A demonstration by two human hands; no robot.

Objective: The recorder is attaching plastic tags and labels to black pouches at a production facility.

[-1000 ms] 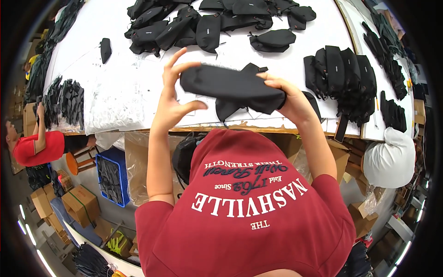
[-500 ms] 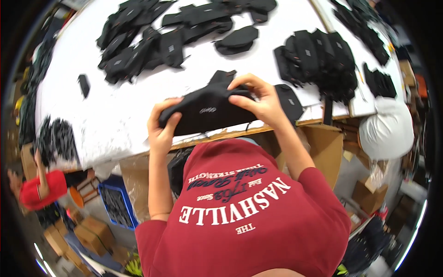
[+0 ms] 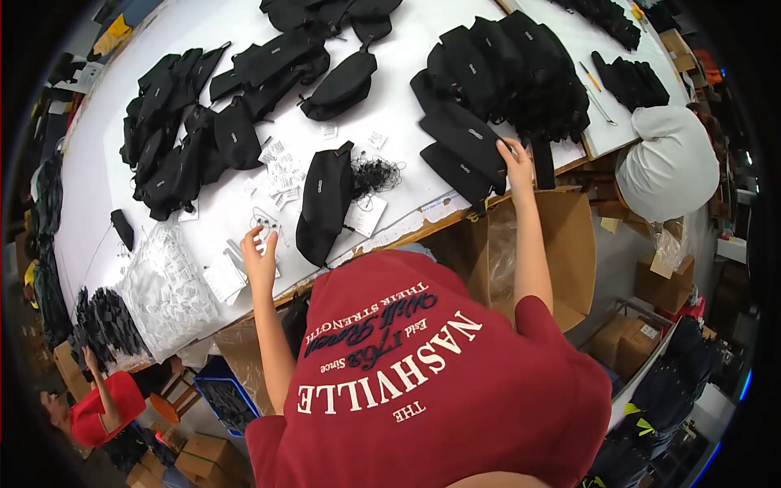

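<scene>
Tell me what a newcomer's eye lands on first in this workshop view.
First the white table, strewn with heaps of black pouches; one black pouch lies alone near the front edge, between the hands. The right hand rests on a stack of flat black bags at the table edge, while the left hand reaches toward small paper tags. The red shirt fills the foreground.

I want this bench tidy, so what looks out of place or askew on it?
Small white paper tags lie scattered loose on the white table, not stacked. A black pouch hangs over the near edge, beside a tangle of black cord. Nothing looks damaged.
</scene>
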